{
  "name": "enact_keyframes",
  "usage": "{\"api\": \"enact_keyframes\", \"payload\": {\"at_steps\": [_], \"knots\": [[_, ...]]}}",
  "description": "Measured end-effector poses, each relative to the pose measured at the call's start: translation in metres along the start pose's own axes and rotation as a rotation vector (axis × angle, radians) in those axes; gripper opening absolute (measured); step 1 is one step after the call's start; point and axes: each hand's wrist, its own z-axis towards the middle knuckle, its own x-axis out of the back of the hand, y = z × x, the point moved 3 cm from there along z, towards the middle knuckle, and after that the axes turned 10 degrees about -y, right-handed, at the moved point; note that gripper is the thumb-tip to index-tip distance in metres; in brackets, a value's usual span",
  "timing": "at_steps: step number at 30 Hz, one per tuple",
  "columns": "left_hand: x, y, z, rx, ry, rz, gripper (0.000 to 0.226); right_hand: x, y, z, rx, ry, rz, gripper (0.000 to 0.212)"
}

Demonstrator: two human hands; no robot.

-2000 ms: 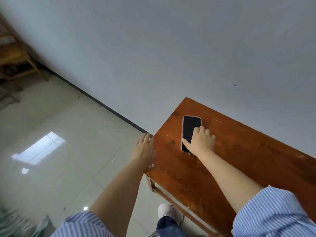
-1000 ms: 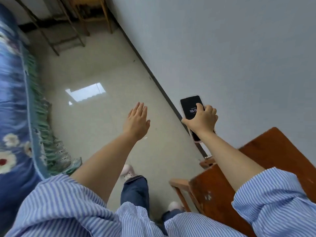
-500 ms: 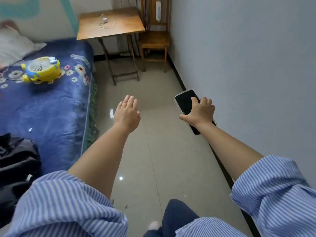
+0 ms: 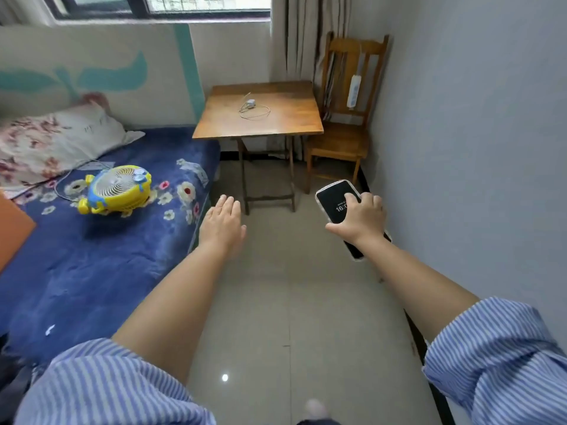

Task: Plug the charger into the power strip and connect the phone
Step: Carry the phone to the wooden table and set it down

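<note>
My right hand (image 4: 363, 220) grips a black phone (image 4: 334, 199) in a pale case, its lit screen facing up, held out over the floor near the right wall. My left hand (image 4: 222, 223) hangs flat in the air, fingers apart, holding nothing. Ahead, a white charger with a coiled cable (image 4: 253, 108) lies on a small wooden folding table (image 4: 294, 124). A white power strip (image 4: 353, 91) hangs upright on the back of a wooden chair (image 4: 339, 144) to the right of the table.
A bed with a blue flowered cover (image 4: 92, 259) fills the left side, with a yellow fan (image 4: 118, 190) and a pillow (image 4: 52, 139) on it. A tiled floor strip (image 4: 285, 289) runs between bed and grey wall (image 4: 475, 148) toward the table.
I lifted the phone off the brown table, turned away from it, and now face the room's far end. The folding table and chair appear larger and closer. The phone screen has lit.
</note>
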Motion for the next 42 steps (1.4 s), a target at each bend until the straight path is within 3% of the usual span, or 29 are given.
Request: {"api": "enact_keyframes", "payload": {"at_steps": [7, 18, 26, 33, 42], "knots": [[0.044, -0.054, 0.167, 0.114, 0.018, -0.024, 0.057, 0.01, -0.064, 0.187, 0.084, -0.003, -0.052, 0.061], [0.114, -0.135, 0.418, 0.077, -0.042, 0.004, 0.044, -0.011, -0.168, 0.44, 0.07, -0.02, -0.056, 0.066], [0.107, -0.199, 0.584, 0.098, -0.066, 0.021, 0.047, -0.054, -0.241, 0.615, 0.145, -0.124, -0.111, 0.065], [0.099, -0.256, 0.705, 0.251, -0.124, -0.021, 0.053, -0.103, -0.305, 0.767, 0.278, -0.229, -0.094, 0.062], [0.062, -0.329, 0.806, 0.335, -0.209, -0.101, 0.052, -0.195, -0.399, 0.877, 0.418, -0.407, -0.085, 0.066]]}}
